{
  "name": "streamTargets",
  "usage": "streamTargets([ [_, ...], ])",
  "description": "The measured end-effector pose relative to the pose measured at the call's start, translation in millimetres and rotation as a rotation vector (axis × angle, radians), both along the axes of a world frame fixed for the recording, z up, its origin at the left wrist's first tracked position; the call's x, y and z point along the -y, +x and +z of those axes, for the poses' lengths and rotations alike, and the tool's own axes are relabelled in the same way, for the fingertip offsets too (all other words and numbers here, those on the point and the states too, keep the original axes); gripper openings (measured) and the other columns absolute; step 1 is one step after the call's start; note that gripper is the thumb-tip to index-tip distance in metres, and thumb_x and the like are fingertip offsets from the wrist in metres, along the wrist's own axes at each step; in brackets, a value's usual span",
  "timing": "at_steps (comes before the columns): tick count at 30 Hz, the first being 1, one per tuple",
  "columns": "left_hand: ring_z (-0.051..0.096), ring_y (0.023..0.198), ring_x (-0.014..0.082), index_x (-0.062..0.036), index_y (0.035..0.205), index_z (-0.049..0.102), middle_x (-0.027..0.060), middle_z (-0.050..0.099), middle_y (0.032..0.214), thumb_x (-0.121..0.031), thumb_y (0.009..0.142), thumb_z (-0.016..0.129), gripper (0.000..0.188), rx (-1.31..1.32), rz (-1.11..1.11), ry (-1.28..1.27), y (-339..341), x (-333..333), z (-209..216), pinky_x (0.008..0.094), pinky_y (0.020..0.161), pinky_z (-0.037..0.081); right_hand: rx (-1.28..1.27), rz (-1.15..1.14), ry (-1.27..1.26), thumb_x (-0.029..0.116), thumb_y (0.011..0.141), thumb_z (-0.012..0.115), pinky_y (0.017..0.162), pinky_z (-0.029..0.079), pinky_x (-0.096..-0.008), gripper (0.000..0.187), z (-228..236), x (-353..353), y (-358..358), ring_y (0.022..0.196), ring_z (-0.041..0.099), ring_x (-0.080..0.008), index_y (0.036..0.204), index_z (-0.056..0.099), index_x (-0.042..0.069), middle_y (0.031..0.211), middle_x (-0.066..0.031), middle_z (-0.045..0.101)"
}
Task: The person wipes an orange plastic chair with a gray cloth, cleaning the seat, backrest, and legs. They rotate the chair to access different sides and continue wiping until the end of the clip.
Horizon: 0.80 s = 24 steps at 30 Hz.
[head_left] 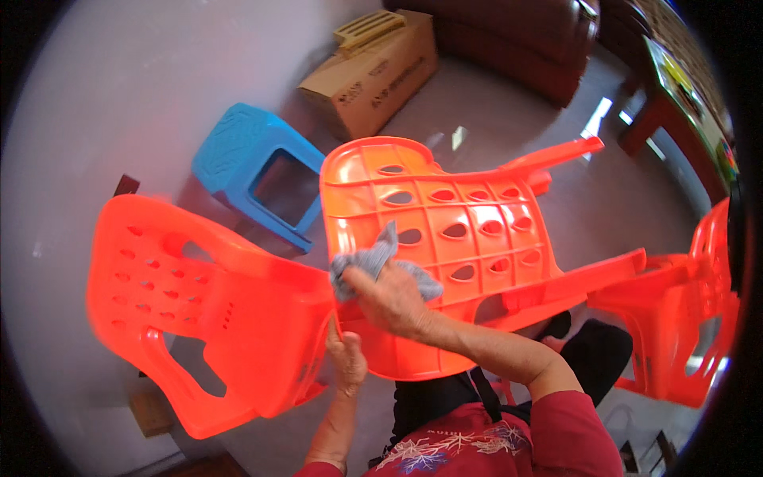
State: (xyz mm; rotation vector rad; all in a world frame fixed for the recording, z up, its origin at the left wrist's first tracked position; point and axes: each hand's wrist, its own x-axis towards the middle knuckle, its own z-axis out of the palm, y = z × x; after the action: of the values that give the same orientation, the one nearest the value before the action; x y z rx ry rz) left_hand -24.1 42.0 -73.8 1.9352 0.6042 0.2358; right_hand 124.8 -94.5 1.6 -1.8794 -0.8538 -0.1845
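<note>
An orange-red plastic chair [421, 238] is turned in front of me, with its ribbed side and rows of drop-shaped holes facing up. My right hand [391, 300] is closed on a grey cloth [388, 242] and presses it against the chair's left part, near the rim. At the chair's lower left edge, my left hand [347, 358] grips the rim; some of its fingers are hidden behind the plastic. Close beside that hand, on the left, stands a second orange-red plastic chair [262, 326].
A blue plastic stool [238, 155] lies on its side beyond the chairs. Behind it is a cardboard box [373, 83] with a yellow slatted plastic piece [369, 30] on top. Another orange-red chair [668, 334] stands right. A brown sofa [509, 40] and a table [683, 103] are farther off.
</note>
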Motion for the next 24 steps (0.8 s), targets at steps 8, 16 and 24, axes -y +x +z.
streamTargets([
  [8, 0.051, 0.107, 0.0178, -0.0007, 0.12, 0.05, 0.0072, 0.055, 0.115, -0.054, 0.095, 0.034, 0.061, 0.248, 0.025, -0.541, 21.7, 25.2, 30.8, 0.0335, 0.094, 0.039, 0.08, 0.064, 0.071, 0.014, 0.076, 0.061, 0.071, 0.048, -0.0411, 0.03, -25.5, 41.8, -81.4, 0.087, 0.06, -0.0304, 0.105, 0.057, 0.009, 0.104, -0.0126, 0.059],
  [16, 0.051, 0.106, 0.0159, 0.0037, 0.121, 0.049, 0.0093, 0.055, 0.115, -0.02, 0.093, 0.053, 0.038, 0.3, 0.083, -0.372, 41.4, 38.7, 57.4, 0.0277, 0.093, 0.038, 0.022, -0.533, -0.215, 0.015, 0.079, 0.057, 0.067, 0.049, -0.0449, 0.02, -63.0, 133.0, 0.1, 0.084, 0.057, -0.0348, 0.099, 0.055, 0.01, 0.092, -0.0124, 0.054],
  [24, 0.052, 0.107, 0.0178, 0.0061, 0.124, 0.045, 0.0116, 0.054, 0.117, -0.023, 0.094, 0.051, 0.042, 0.275, 0.073, -0.326, 39.9, 36.3, 54.8, 0.0299, 0.093, 0.039, -0.191, -1.092, -0.584, 0.009, 0.08, 0.053, 0.063, 0.048, -0.0509, 0.022, -111.3, 223.2, 50.5, 0.082, 0.058, -0.0418, 0.102, 0.055, 0.01, 0.09, -0.0221, 0.058],
])
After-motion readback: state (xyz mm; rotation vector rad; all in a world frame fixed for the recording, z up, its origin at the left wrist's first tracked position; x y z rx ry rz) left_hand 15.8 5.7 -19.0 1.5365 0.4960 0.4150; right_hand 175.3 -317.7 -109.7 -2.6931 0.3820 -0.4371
